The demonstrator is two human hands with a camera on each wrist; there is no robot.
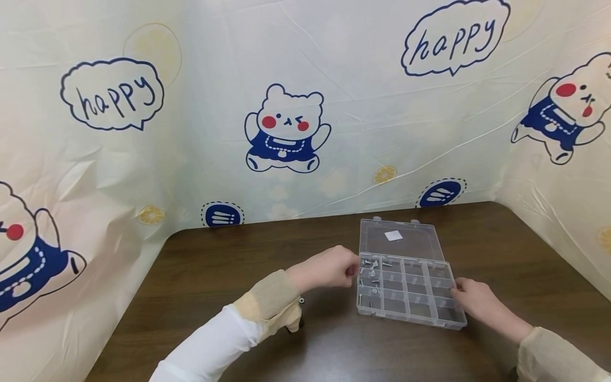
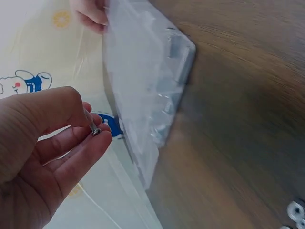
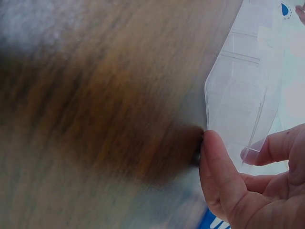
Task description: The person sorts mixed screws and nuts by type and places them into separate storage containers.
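Note:
My left hand [image 1: 329, 267] is at the left side of a clear plastic compartment box [image 1: 420, 318]. In the left wrist view its thumb and fingertips pinch a small metal screw [image 2: 95, 129]. The box lies with its lid [image 1: 415, 241] folded back, a white label [image 1: 393, 235] on it. Several screws [image 1: 375, 283] lie in the left column of compartments, and one more screw [image 1: 387, 263] is in the top row beside them. My right hand [image 1: 479, 302] grips the box's right wall, with the thumb and fingers on either side of it in the right wrist view.
The box stands on a dark brown wooden table [image 1: 215, 276]. Small metal nuts or washers [image 2: 295, 211] lie on the table left of the box, partly hidden by the left sleeve [image 1: 272, 300] in the head view. A printed curtain [image 1: 353, 132] hangs behind the table.

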